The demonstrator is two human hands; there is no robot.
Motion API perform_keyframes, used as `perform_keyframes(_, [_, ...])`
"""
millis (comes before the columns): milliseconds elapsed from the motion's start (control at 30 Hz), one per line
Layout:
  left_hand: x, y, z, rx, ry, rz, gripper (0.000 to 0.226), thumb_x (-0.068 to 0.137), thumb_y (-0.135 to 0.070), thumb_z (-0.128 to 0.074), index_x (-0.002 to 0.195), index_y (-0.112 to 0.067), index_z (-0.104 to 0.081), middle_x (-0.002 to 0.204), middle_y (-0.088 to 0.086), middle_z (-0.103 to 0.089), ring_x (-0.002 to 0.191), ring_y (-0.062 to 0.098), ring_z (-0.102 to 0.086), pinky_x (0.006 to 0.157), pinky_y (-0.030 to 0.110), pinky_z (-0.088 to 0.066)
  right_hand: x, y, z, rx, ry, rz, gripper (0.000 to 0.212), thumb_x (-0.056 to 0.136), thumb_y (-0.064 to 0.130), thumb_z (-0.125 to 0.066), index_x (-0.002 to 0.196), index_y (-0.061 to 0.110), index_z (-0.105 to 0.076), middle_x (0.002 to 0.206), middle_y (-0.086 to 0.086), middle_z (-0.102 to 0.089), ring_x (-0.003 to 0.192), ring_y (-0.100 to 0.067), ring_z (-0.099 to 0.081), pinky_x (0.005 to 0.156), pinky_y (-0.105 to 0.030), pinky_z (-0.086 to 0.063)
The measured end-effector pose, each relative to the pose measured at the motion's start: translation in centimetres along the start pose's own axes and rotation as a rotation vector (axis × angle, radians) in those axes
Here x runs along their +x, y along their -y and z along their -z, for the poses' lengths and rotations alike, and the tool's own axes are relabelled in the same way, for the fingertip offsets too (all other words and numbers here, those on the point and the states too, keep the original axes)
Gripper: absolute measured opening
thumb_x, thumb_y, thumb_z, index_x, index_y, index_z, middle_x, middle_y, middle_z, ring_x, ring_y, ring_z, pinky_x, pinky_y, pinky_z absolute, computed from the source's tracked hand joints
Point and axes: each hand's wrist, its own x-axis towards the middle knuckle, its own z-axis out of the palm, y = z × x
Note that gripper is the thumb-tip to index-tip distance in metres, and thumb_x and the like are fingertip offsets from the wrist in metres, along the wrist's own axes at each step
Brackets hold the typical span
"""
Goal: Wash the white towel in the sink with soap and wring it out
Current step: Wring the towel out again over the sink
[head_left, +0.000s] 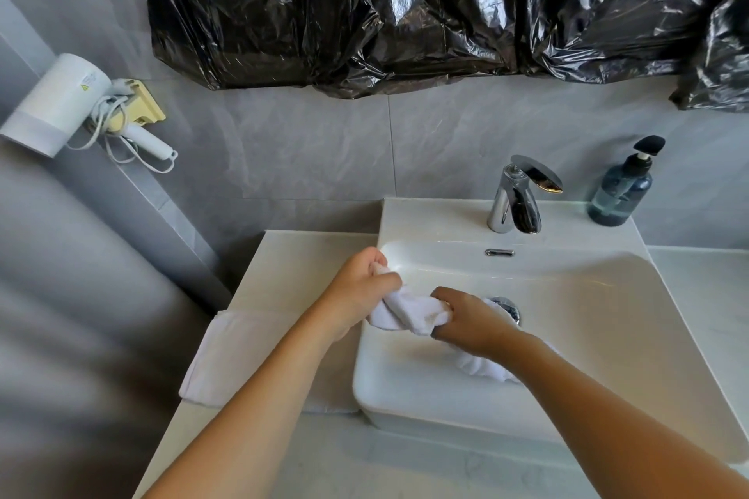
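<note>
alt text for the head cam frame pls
Both hands, left hand and right hand, grip a twisted white towel over the white sink. Faucet and soap bottle stand behind; folded towel lies left.

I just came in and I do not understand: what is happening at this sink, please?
A person is wringing a white towel over the sink. The left hand grips one end and the right hand grips the middle, with the cloth twisted between them; the other end hangs into the basin. No water runs from the tap. A soap bottle stands behind, and a second folded towel lies on the counter.
</note>
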Motion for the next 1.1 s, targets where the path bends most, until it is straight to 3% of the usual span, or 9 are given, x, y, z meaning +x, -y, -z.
perform_keyframes(133, [1.1, 2.1, -1.9, 0.318, 0.136, -0.016, 0.04, 0.086, -0.005, -0.045, 0.1, -0.037, -0.065, 0.108, 0.001, -0.057, 0.088, 0.022, -0.056, 0.071, 0.035, -0.053, -0.6, -0.8, 1.8, -0.259, 0.009, -0.018, 0.007, 0.079, 0.031, -0.056, 0.082, 0.025, -0.057, 0.078, 0.01, -0.062, 0.078, -0.017, -0.059, 0.065, -0.027, -0.048])
perform_keyframes(233, [0.8, 1.5, -4.4, 0.517, 0.337, 0.082, 0.052, 0.083, -0.015, -0.055, 0.132, -0.03, -0.057, 0.129, -0.006, -0.053, 0.107, 0.022, -0.056, 0.083, 0.033, -0.05, -1.4, -1.4, 2.7, -0.413, -0.044, 0.004, 0.017, 0.082, 0.035, -0.051, 0.087, 0.022, -0.061, 0.084, 0.005, -0.066, 0.082, -0.021, -0.062, 0.066, -0.029, -0.048])
perform_keyframes(400, [-0.4, -0.2, -7.0, 0.298, 0.662, 0.293, 0.05, 0.063, -0.052, -0.062, 0.095, -0.015, -0.07, 0.085, 0.012, -0.061, 0.077, 0.03, -0.056, 0.068, 0.031, -0.043, -2.5, -1.2, 4.2, -0.545, -0.128, 0.042, 0.008, 0.087, 0.027, -0.048, 0.091, 0.02, -0.05, 0.079, 0.002, -0.055, 0.07, -0.024, -0.054, 0.057, -0.028, -0.036])
perform_keyframes(500, [-0.6, -0.3, -8.0, 0.278, 0.564, 0.296, 0.055, 0.066, -0.057, -0.072, 0.103, -0.016, -0.07, 0.083, 0.002, -0.069, 0.071, 0.019, -0.06, 0.066, 0.029, -0.047, -2.7, -1.2, 4.7, -0.596, -0.181, 0.071, 0.017, 0.087, 0.024, -0.048, 0.102, 0.018, -0.053, 0.079, 0.001, -0.053, 0.069, -0.024, -0.052, 0.059, -0.029, -0.037])
perform_keyframes(633, [-0.6, -1.4, -7.7, 0.456, 0.402, 0.247, 0.036, 0.073, -0.032, -0.075, 0.105, -0.02, -0.064, 0.075, 0.003, -0.062, 0.062, 0.017, -0.057, 0.061, 0.026, -0.046, -2.6, -2.4, 5.0, -0.619, -0.234, 0.113, 0.018, 0.089, 0.029, -0.05, 0.102, 0.019, -0.055, 0.081, 0.002, -0.061, 0.069, -0.024, -0.058, 0.058, -0.028, -0.04])
perform_keyframes(733, [-0.9, -3.0, -6.2, 0.6, 0.284, 0.058, 0.014, 0.073, -0.021, -0.068, 0.082, -0.02, -0.058, 0.072, 0.0, -0.056, 0.057, 0.018, -0.05, 0.051, 0.021, -0.037, -2.8, -3.8, 5.0, -0.578, -0.239, 0.1, 0.021, 0.083, 0.031, -0.051, 0.102, 0.023, -0.055, 0.091, 0.004, -0.065, 0.08, -0.023, -0.062, 0.063, -0.029, -0.045])
perform_keyframes(833, [-1.6, -5.1, -5.8, 0.885, 0.137, -0.187, 0.02, 0.077, -0.021, -0.061, 0.069, -0.02, -0.043, 0.072, -0.002, -0.051, 0.065, 0.022, -0.047, 0.049, 0.026, -0.03, -2.7, -4.9, 4.3, -0.443, -0.253, 0.068, 0.021, 0.08, 0.028, -0.055, 0.101, 0.026, -0.057, 0.095, 0.006, -0.066, 0.085, -0.02, -0.061, 0.067, -0.029, -0.043])
perform_keyframes(1000, [-0.8, -4.9, -5.9, 1.105, -0.057, -0.389, 0.022, 0.084, -0.025, -0.056, 0.077, -0.022, -0.035, 0.071, -0.004, -0.041, 0.073, 0.026, -0.045, 0.058, 0.031, -0.03, -0.8, -6.1, 3.6, -0.231, -0.219, -0.019, 0.02, 0.079, 0.031, -0.061, 0.097, 0.022, -0.06, 0.086, 0.006, -0.066, 0.082, -0.02, -0.061, 0.067, -0.027, -0.036])
perform_keyframes(1100, [0.8, -1.9, -6.1, 1.12, -0.085, -0.351, 0.022, 0.085, -0.025, -0.055, 0.09, -0.023, -0.034, 0.083, -0.002, -0.054, 0.074, 0.027, -0.047, 0.06, 0.032, -0.035, 0.4, -7.7, 2.4, -0.27, -0.096, -0.067, 0.033, 0.072, 0.039, -0.063, 0.101, 0.025, -0.059, 0.102, 0.008, -0.057, 0.099, -0.017, -0.055, 0.087, -0.036, -0.042])
